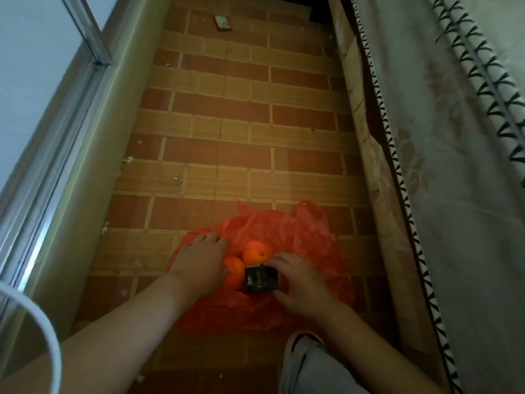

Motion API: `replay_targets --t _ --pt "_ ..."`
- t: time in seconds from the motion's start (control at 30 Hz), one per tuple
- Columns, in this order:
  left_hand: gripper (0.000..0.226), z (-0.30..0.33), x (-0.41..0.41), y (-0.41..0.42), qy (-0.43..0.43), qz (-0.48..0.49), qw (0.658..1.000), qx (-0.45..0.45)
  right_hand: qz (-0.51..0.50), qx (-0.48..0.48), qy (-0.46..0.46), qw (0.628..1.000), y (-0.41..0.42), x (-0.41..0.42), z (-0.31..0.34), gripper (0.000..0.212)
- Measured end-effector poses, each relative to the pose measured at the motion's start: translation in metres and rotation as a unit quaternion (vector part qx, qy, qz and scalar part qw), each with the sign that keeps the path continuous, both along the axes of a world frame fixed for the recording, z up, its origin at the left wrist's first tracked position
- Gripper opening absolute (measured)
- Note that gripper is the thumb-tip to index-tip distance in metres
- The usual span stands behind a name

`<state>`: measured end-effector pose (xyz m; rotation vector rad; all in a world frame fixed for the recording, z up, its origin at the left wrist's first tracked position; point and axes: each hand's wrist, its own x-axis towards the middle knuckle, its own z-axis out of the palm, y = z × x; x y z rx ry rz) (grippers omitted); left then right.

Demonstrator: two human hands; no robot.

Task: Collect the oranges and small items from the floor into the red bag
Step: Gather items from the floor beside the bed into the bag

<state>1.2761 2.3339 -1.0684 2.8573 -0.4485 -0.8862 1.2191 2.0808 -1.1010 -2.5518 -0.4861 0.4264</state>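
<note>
Red bag (pixel 306 237) spread low on the tiled floor (pixel 227 115), thin and limp, likely to slump unless gathered by its handle loops. Inside its mouth, two oranges (pixel 254 255): firm, rounded, prone to rolling. Touching them, a small black packet (pixel 261 279), pinched between thumb and fingers of the right hand (pixel 301 285), light and easily taken by its edges. Left hand (pixel 199 265) laid with fingers spread on the bag's near rim; perhaps gripping plastic underneath, unclear from above. Far up the floor, well apart, one small red box (pixel 223 23) not yet collected. Bed cover (pixel 454 166) hanging alongside.
</note>
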Motion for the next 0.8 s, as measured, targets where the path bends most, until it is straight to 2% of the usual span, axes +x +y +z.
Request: replay_targets --t 0.1,0.23,0.37,0.47,0.53,0.67,0.73,0.8 --pt "0.05 0.002 0.001 0.001 -0.012 0.002 1.0 -0.01 -0.021 0.008 -0.003 1.0 0.0 0.004 -0.001 0.064" --pt "0.041 0.006 -0.002 0.004 -0.036 -0.016 0.999 -0.023 -0.076 0.012 -0.038 0.996 -0.002 0.022 0.008 0.053" --pt "0.035 0.007 -0.007 0.004 -0.048 -0.055 0.996 -0.048 -0.167 -0.033 -0.087 0.981 -0.019 0.044 0.014 0.05" --pt "0.042 0.007 -0.008 0.004 -0.055 -0.065 0.994 -0.062 -0.257 -0.09 -0.053 0.961 -0.032 0.065 0.011 0.061" --pt "0.055 0.005 -0.007 0.007 -0.051 -0.072 0.994 -0.064 -0.29 -0.11 -0.009 0.951 -0.038 0.078 0.005 0.068" --pt "0.078 0.0 -0.007 0.012 -0.012 -0.119 0.993 -0.017 -0.279 -0.122 0.069 0.95 -0.039 0.098 -0.012 0.079" --pt "0.078 -0.005 -0.008 0.012 0.004 -0.129 0.991 0.014 -0.266 -0.126 0.085 0.952 -0.034 0.101 -0.017 0.08" --pt "0.068 -0.008 -0.008 0.011 0.003 -0.135 0.99 0.033 -0.255 -0.127 0.062 0.957 -0.028 0.101 -0.018 0.072"
